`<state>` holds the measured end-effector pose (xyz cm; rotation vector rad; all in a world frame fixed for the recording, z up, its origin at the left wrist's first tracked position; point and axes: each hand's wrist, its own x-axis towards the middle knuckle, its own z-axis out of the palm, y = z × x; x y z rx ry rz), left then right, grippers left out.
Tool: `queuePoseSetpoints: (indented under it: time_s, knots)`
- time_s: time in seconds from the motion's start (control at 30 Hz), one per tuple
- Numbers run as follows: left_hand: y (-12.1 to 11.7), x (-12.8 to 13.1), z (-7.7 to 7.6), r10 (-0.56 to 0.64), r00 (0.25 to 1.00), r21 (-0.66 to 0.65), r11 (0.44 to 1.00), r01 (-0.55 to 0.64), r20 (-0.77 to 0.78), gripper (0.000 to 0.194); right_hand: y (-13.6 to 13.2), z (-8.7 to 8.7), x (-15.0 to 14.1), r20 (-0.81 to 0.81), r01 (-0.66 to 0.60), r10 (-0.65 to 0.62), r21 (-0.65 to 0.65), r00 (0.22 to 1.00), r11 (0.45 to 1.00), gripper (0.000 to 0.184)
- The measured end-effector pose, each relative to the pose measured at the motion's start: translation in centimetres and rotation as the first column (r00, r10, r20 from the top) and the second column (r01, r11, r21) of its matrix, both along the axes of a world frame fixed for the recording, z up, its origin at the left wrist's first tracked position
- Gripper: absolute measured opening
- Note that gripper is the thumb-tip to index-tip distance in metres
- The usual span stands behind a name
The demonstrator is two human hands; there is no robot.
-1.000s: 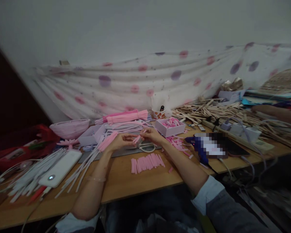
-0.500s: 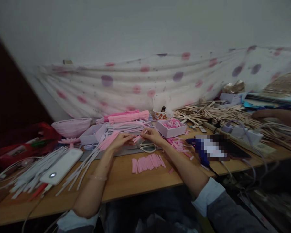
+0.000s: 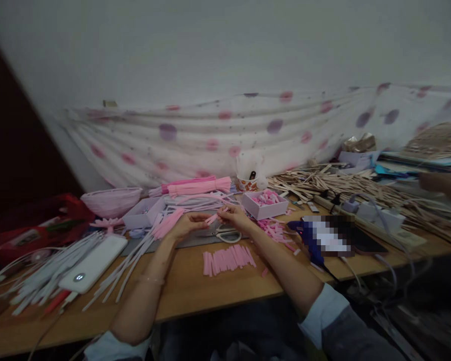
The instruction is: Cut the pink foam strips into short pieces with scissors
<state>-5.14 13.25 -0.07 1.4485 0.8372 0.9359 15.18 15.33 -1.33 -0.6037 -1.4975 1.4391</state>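
Short pieces of pink chenille stem (image 3: 211, 219) are held between my two hands, over a grey mat. My left hand (image 3: 189, 225) pinches them from the left, thumb and fingers closed at their lower end. From the other side my right hand (image 3: 233, 217) is closed on their upper end, its fingertips bent inward. Just below the hands lie scissors (image 3: 229, 234) with pale handles, partly covered. Nearer the table edge is a row of cut pink stem pieces (image 3: 229, 260), side by side. Long pink stems (image 3: 168, 223) lie next to my left hand.
A white box (image 3: 265, 211) holds pink pieces, with more loose pieces (image 3: 274, 229) beside it. Bundled stems (image 3: 199, 186) lie behind. At left are a power bank (image 3: 93, 263) and white stems; at right, a blue glue gun (image 3: 311, 245), cables, wooden strips and another person's hand (image 3: 443, 183).
The whole scene sits slightly lower as my head tilts. My hands stay together on the pink pieces with small finger movements. The other person's hand has shifted to the right.
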Motion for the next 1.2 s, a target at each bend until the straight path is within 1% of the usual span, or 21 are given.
queuePoseSetpoints:
  time_s: [0.07,0.1,0.17,0.23,0.27,0.3,0.37,0.47,0.6,0.67,0.73,0.8,0.83,0.9,0.93,0.97,1.0,1.03,1.07,1.13,1.2]
  knots:
    - [0.0,0.0,0.2,0.021,1.0,0.05,0.999,-0.02,-0.023,0.046,0.0,0.0,0.0,0.012,0.022,-0.022,0.005,1.0,1.0,0.037]
    - [-0.1,0.1,0.4,0.053,0.998,0.093,0.994,-0.049,-0.04,0.045,0.0,0.0,0.0,0.025,0.05,-0.05,0.009,0.998,0.999,0.037]
    - [-0.3,0.4,0.7,0.168,0.98,0.235,0.962,-0.14,-0.106,0.04,0.0,0.0,0.0,0.067,0.104,-0.106,0.03,0.992,0.994,0.038]
    - [-0.6,0.9,1.0,0.314,0.927,0.426,0.881,-0.205,-0.203,0.033,0.0,0.0,-0.2,0.106,0.128,-0.134,0.057,0.985,0.99,0.039]
    - [-0.7,1.2,1.0,0.375,0.893,0.52,0.83,-0.205,-0.247,0.029,0.0,-0.1,-0.2,0.119,0.126,-0.134,0.07,0.984,0.99,0.039]
    - [-0.8,1.5,1.0,0.419,0.863,0.6,0.779,-0.181,-0.283,0.026,-0.1,-0.1,-0.3,0.127,0.121,-0.131,0.081,0.983,0.989,0.039]
    - [-0.8,1.8,0.8,0.458,0.82,0.71,0.698,-0.091,-0.345,0.02,-0.1,-0.1,-0.4,0.133,0.119,-0.131,0.097,0.982,0.988,0.04]
    - [-0.7,2.1,0.2,0.51,0.753,0.782,0.623,0.01,-0.415,0.019,-0.2,-0.2,-0.6,0.142,0.127,-0.144,0.119,0.979,0.985,0.041]
    - [-1.0,2.3,-0.2,0.632,0.616,0.837,0.541,0.083,-0.47,0.016,-0.4,-0.6,-0.9,0.182,0.158,-0.186,0.159,0.966,0.975,0.038]
    - [-1.2,2.3,-0.3,0.656,0.578,0.846,0.519,0.122,-0.486,0.017,-0.3,-0.7,-1.0,0.222,0.158,-0.197,0.178,0.955,0.971,0.035]
    - [-1.2,2.2,-0.3,0.67,0.569,0.851,0.513,0.11,-0.477,0.018,-0.2,-0.7,-0.6,0.291,0.146,-0.201,0.202,0.935,0.968,0.03]
    - [-0.9,1.8,-0.3,0.708,0.556,0.865,0.5,0.041,-0.436,0.018,-0.2,-0.3,0.2,0.418,0.124,-0.241,0.287,0.876,0.95,0.022]
    - [-0.7,1.5,-0.3,0.737,0.54,0.874,0.487,-0.006,-0.407,0.018,-0.2,0.0,0.7,0.501,0.103,-0.281,0.353,0.819,0.93,0.018]
    - [-0.3,0.9,-0.4,0.791,0.5,0.886,0.454,-0.093,-0.353,0.018,-0.4,0.6,1.6,0.675,0.006,-0.369,0.475,0.639,0.88,0.015]
    - [-0.1,0.7,-0.5,0.81,0.482,0.888,0.442,-0.129,-0.333,0.018,-0.6,0.9,1.9,0.744,-0.06,-0.387,0.494,0.545,0.867,0.015]
    - [0.1,0.5,-0.6,0.824,0.469,0.888,0.433,-0.157,-0.318,0.018,-0.8,1.1,2.1,0.789,-0.122,-0.398,0.504,0.469,0.855,0.017]
    - [0.2,0.3,-0.6,0.829,0.465,0.885,0.43,-0.177,-0.309,0.019,-0.9,1.2,2.2,0.815,-0.17,-0.405,0.506,0.415,0.845,0.018]
    - [0.3,0.2,-0.7,0.83,0.468,0.881,0.431,-0.194,-0.303,0.019,-1.1,1.3,2.3,0.824,-0.203,-0.412,0.513,0.388,0.834,0.019]
    - [0.4,0.1,-0.7,0.83,0.474,0.876,0.433,-0.215,-0.294,0.019,-1.1,1.4,2.3,0.823,-0.225,-0.422,0.525,0.379,0.821,0.018]
    - [0.5,0.1,-0.8,0.823,0.499,0.856,0.442,-0.266,-0.27,0.019,-1.0,1.5,2.4,0.817,-0.242,-0.431,0.54,0.384,0.806,0.014]
    - [0.7,0.0,-0.7,0.807,0.541,0.819,0.467,-0.334,-0.239,0.019,-0.7,1.8,2.8,0.806,-0.226,-0.432,0.546,0.404,0.807,0.012]
